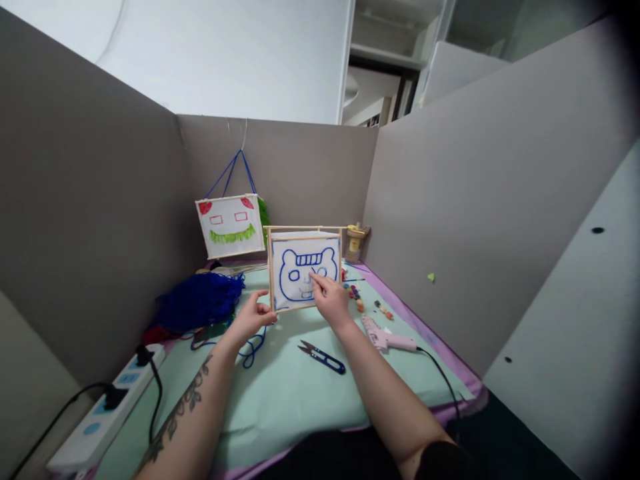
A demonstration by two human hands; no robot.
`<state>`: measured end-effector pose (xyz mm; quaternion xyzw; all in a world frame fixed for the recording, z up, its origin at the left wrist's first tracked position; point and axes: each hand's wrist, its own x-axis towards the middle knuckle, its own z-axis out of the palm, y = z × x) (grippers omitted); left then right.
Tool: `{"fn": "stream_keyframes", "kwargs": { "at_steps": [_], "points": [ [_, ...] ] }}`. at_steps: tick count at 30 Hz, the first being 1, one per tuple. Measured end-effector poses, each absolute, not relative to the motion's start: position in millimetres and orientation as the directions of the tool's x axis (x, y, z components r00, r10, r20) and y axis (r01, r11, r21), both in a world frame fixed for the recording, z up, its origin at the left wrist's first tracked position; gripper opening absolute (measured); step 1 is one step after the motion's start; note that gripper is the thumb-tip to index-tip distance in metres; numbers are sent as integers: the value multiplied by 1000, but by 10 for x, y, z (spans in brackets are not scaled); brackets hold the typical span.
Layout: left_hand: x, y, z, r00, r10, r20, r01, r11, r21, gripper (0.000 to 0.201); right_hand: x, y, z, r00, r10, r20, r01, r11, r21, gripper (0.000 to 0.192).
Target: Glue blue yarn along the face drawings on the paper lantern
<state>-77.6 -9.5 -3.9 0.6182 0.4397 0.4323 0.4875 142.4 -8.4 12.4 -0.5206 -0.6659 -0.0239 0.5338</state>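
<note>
One item in hand: white paper panel in a light wooden stick frame (304,268), bearing a bear face outlined in blue yarn; it stands upright on the pale green cutting mat (300,393), near the far end of the table, face toward you.

Hands, two, apart: your left hand (251,319) pinches the frame's lower left post, thumb and fingers closed on the wood; your right hand (330,298) rests against the panel's face, forefinger pressing the blue yarn line beside the nose and right eye. Whether that hand also holds a loose yarn end, the picture does not show.

Handling advice, offered as judgement: keep the left grip low on the post so the frame does not tip backward under the finger's push; press along the yarn, not across it, so the outline keeps its curve; hold light pressure, since the paper looks thin and would dent easily.

Nearby, outward:
- small snips with dark blue handles (323,357), flat on the mat, just short of your right wrist;
- pink hot-glue gun (387,339) with black cord, right of that wrist; keep your forearm off its nozzle;
- heap of dark blue yarn (200,300), left of the frame;
- scattered coloured beads (357,297), right of the frame;
- finished white paper lantern with red and green features (230,225), hanging on the back partition;
- white power strip (100,417), at the near left edge.
</note>
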Motion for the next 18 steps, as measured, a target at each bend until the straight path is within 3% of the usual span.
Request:
{"fn": "stream_keyframes", "kwargs": {
  "at_steps": [5,11,14,18],
  "points": [
    [-779,-97,-37,240,965,110,124,-142,982,73,1462,-92,148,184,690,700,712,397,-579,37],
    [-778,-99,-32,224,970,96,140,-130,982,74,1594,-177,162,271,613,742,627,473,-619,33],
    [-776,-99,-23,219,972,88,125,-117,985,75,1661,-190,267,205,599,774,681,481,-552,28],
    [-772,-104,-13,222,971,91,114,-118,986,76,1747,-121,434,-22,610,792,817,468,-337,28]
  ]
}}
